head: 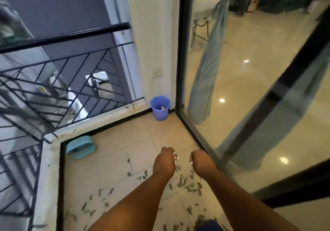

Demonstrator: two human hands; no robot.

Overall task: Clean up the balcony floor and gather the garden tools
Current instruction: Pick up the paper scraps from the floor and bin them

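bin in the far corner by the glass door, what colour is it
The bin is blue-violet, seen in the head view.

A black railing (67,64) is set along the balcony edge. A wall socket (157,73) is mounted above the corner. Behind the glass door (250,88), a grey-blue curtain (205,73) is hung, and ceiling lights are reflected on the glossy indoor floor (250,55).
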